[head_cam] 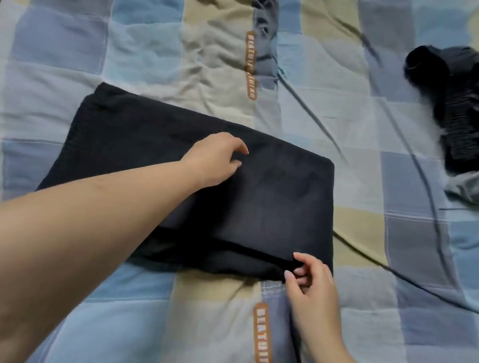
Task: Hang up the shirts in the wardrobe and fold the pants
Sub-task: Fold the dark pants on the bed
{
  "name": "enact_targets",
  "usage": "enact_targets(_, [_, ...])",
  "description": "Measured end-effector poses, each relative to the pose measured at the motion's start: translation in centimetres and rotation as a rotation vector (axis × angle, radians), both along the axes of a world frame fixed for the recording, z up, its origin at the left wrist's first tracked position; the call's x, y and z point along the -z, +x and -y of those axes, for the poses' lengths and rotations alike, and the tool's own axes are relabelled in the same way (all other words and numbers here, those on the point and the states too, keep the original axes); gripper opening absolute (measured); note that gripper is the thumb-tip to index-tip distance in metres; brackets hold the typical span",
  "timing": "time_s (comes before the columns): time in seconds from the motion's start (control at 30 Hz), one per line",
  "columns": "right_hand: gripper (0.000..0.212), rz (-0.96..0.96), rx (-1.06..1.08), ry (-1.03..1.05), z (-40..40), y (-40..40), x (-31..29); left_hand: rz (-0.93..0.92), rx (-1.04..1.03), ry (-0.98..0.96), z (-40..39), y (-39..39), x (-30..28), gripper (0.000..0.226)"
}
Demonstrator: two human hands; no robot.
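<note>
Dark navy pants [274, 202] lie folded into a flat rectangle in the middle of the checked bedspread [146, 40]. My left hand [215, 160] reaches across and rests on the upper layer near its centre, fingers loosely curled and holding nothing. My right hand [309, 278] pinches the near right corner of the folded pants between thumb and fingers. A second dark garment [467, 115], crumpled with a gathered waistband showing, lies at the far right of the bed.
A thin dark cord [425, 187] runs across the right side of the bedspread, passing close to the pants' right edge. A grey cloth [477, 186] lies under the crumpled garment. Orange lettered strips mark the quilt seams.
</note>
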State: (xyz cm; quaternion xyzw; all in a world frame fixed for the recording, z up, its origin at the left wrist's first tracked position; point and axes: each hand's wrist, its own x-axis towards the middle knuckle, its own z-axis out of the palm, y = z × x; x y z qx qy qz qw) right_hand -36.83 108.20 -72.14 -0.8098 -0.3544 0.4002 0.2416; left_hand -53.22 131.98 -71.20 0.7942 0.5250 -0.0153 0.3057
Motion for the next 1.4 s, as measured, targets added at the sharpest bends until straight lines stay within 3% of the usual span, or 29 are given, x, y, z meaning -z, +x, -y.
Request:
enact_targets(0.2, [0.042, 0.338, -0.234, -0.005, 0.6, 6.1, 1.2, -0.064, 0.227, 0.089, 0.4, 12.1, 3.0, 0.04])
enact_targets(0.3, [0.03, 0.391, -0.425, 0.081, 0.5, 7.7, 2.1, -0.223, 0.316, -0.002, 0.4, 15.8, 4.7, 0.044])
enact_targets(0.4, [0.024, 0.373, -0.515, 0.025, 1.5, 9.6, 3.5, -0.354, 0.322, -0.046, 0.3, 16.3, 6.0, 0.047])
enact_targets(0.57, [0.032, 0.371, -0.532, 0.036, 1.8, 10.2, 3.9, 0.023, 0.075, 0.099, 1.2, 10.6, 4.7, 0.035])
enact_targets(0.67, [0.036, 0.328, -0.546, 0.176, 0.9, 8.4, 2.8, 0.22, -0.275, 0.116, 3.3, 6.3, 2.5, 0.018])
enact_targets(0.8, [0.034, 0.216, -0.568, 0.325, -2.0, 3.4, 1.0, 0.506, -0.955, -0.179, 9.2, 0.6, 0.4, 0.008])
enact_targets(0.9, [0.042, 0.173, -0.625, 0.345, -4.7, -1.0, 0.2, 0.493, -1.251, -0.428, 14.1, -2.9, -0.6, 0.02])
enact_targets(1.03, [0.063, 0.166, -0.81, 0.132, -7.4, -6.1, 0.3, 0.525, -1.448, -0.664, 17.2, -6.5, -1.0, 0.021])
enact_targets(1.13, [0.071, 0.282, -0.862, 0.021, -8.0, -8.8, 1.0, 0.653, -1.568, -0.598, 16.9, -8.2, -0.9, 0.012])
enact_targets(1.23, [0.067, 0.322, -0.862, 0.057, -7.8, -10.2, 0.9, 0.844, -1.667, -0.495, 15.4, -9.4, -0.7, 0.01])
enact_targets(1.33, [0.055, 0.161, -0.778, 0.24, -6.3, -11.4, 0.3, 0.953, -1.744, -0.421, 13.8, -10.8, -0.7, 0.03])
enact_targets(1.4, [0.04, -0.033, -0.642, 0.256, -5.5, -13.0, -0.2, 0.984, -1.764, -0.37, 13.0, -12.2, -0.6, 0.029])
